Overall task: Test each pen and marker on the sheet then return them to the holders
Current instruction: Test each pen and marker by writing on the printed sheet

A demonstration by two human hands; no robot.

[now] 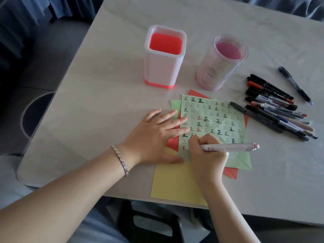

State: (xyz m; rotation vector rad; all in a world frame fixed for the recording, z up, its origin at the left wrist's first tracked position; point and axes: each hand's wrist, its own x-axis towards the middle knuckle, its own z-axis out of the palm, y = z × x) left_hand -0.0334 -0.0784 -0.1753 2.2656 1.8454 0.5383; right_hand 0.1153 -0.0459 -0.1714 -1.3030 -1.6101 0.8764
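Observation:
A pale green sheet (213, 118) covered with rows of small written marks lies on red and yellow sheets. My left hand (154, 135) presses flat on the sheet's left edge, fingers straight. My right hand (206, 155) grips a white pen (229, 147) with its tip on the sheet's lower left part. A pile of several pens and markers (275, 109) lies to the right of the sheet. Behind the sheet stand a square white holder (164, 67) with a red inside and a round clear pink holder (219, 67); I see nothing in either.
One dark blue pen (295, 85) lies apart at the far right. The yellow sheet (175, 183) overhangs the table's near edge (122, 197). A dark stool (150, 223) stands below the table. Blue curtains hang at the back left.

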